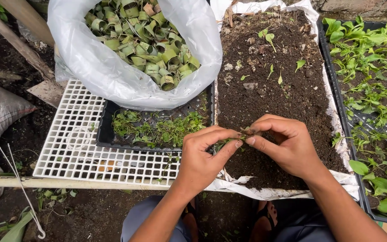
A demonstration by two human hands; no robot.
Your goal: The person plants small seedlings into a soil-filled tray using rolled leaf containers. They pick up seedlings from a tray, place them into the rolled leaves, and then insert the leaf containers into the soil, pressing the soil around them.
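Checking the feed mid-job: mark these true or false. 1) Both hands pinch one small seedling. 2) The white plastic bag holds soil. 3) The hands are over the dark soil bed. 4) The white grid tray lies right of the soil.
1) True: left hand and right hand pinch the small green seedling.
2) False: the white plastic bag holds rolled green leaf strips.
3) True: above the dark soil bed.
4) False: the white plastic grid tray lies left.

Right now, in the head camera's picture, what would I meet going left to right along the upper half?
Wooden pole → white plastic bag of rolled leaf strips → bed of dark soil → black tray of green seedlings.
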